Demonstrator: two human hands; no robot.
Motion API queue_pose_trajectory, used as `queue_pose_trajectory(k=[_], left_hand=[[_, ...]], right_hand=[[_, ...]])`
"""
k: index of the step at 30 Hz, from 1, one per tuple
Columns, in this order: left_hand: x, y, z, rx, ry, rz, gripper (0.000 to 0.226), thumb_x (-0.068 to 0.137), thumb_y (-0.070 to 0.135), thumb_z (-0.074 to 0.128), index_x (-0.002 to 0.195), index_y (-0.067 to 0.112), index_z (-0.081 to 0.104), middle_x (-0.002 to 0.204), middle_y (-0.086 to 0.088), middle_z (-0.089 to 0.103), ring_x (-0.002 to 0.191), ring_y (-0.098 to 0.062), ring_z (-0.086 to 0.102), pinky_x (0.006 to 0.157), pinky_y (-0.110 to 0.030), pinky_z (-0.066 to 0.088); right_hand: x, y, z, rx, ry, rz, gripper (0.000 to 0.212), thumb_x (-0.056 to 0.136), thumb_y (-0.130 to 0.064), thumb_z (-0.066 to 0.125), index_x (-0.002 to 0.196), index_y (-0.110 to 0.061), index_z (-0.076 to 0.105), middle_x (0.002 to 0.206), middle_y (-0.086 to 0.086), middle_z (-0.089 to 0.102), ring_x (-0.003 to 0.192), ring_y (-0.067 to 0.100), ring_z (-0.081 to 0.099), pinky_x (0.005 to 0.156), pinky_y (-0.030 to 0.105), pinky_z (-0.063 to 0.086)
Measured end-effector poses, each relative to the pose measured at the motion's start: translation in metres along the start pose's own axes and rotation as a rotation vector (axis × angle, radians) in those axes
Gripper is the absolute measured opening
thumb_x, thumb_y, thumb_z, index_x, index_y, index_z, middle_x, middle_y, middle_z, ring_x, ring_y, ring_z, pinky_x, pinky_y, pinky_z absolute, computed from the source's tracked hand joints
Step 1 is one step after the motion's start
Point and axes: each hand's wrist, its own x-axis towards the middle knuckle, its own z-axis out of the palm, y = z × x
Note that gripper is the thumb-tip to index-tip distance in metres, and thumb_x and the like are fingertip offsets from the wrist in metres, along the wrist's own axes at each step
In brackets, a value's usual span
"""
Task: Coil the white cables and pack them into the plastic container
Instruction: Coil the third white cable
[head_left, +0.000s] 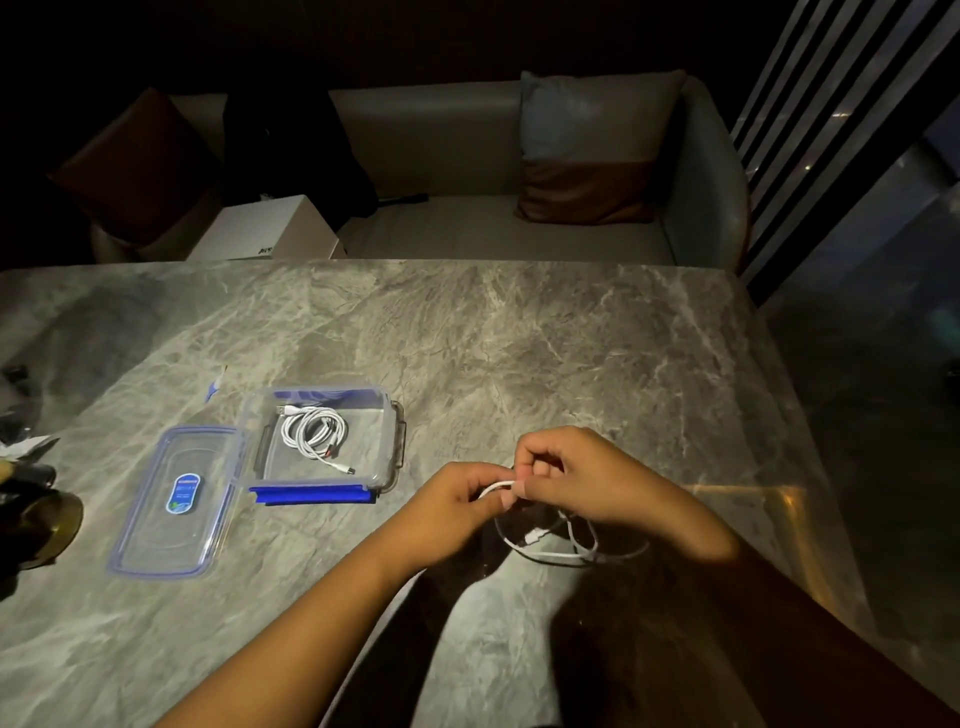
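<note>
A clear plastic container (387, 415) with blue clips stands open on the marble table, left of centre. One coiled white cable (315, 430) lies inside it. Its clear lid (171, 501) with a blue label lies flat just to the left. Right of the container, my left hand (457, 512) and my right hand (587, 478) meet above the table and both pinch a second white cable (550, 553). The rest of that cable hangs in loose loops onto the table below my hands; part of it is hidden by my fingers.
The grey marble table (519, 353) ends at a far edge by a sofa with cushions (587, 150). A white box (265, 228) sits beyond the table. Dark objects (31, 499) lie at the left edge. A small blue-white scrap (215, 384) rests behind the lid.
</note>
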Motion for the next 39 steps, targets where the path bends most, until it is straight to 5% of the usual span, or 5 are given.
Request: queue_pose_trajectory(k=[11, 17, 25, 32, 39], left_hand=[[-0.035, 0.070, -0.037, -0.358, -0.145, -0.110, 0.033, 0.101, 0.020, 0.042, 0.112, -0.002, 0.064, 0.112, -0.028, 0.070, 0.108, -0.041, 0.066, 0.099, -0.047, 0.050], [-0.063, 0.094, -0.065, -0.553, -0.274, -0.045, 0.030, 0.102, 0.020, 0.043, 0.106, 0.001, 0.066, 0.110, -0.032, 0.068, 0.101, -0.041, 0.069, 0.090, -0.046, 0.055], [-0.087, 0.137, -0.112, -0.613, -0.431, 0.121, 0.037, 0.096, -0.004, 0.039, 0.130, -0.009, 0.053, 0.130, -0.036, 0.056, 0.120, -0.046, 0.058, 0.102, -0.050, 0.048], [-0.096, 0.170, -0.139, -0.520, -0.482, 0.156, 0.035, 0.090, -0.009, 0.032, 0.103, 0.001, 0.063, 0.123, -0.037, 0.060, 0.117, -0.048, 0.060, 0.101, -0.050, 0.048], [-0.102, 0.191, -0.170, -0.438, -0.531, 0.227, 0.029, 0.096, -0.005, 0.037, 0.110, -0.001, 0.062, 0.122, -0.036, 0.061, 0.114, -0.045, 0.061, 0.100, -0.047, 0.050]], right_hand=[[0.011, -0.067, -0.027, 0.123, -0.120, -0.070, 0.006, 0.089, -0.012, 0.070, 0.091, -0.007, 0.066, 0.071, 0.004, 0.059, 0.054, 0.015, 0.051, 0.050, 0.020, 0.041], [0.016, -0.107, -0.029, 0.064, -0.064, -0.193, 0.007, 0.087, -0.012, 0.074, 0.086, -0.008, 0.068, 0.061, -0.015, 0.053, 0.059, 0.002, 0.045, 0.059, 0.019, 0.041], [0.012, -0.183, -0.020, 0.019, 0.261, -0.429, 0.013, 0.081, -0.018, 0.074, 0.077, -0.009, 0.065, 0.070, 0.004, 0.060, 0.065, 0.013, 0.052, 0.062, 0.033, 0.045], [0.002, -0.241, -0.019, -0.157, 0.502, -0.461, 0.017, 0.081, -0.024, 0.078, 0.074, -0.017, 0.065, 0.069, 0.004, 0.064, 0.061, 0.015, 0.056, 0.059, 0.035, 0.047], [0.003, -0.273, -0.013, -0.162, 0.638, -0.470, 0.016, 0.084, -0.026, 0.076, 0.074, -0.023, 0.063, 0.069, -0.002, 0.061, 0.063, 0.012, 0.055, 0.060, 0.032, 0.047]])
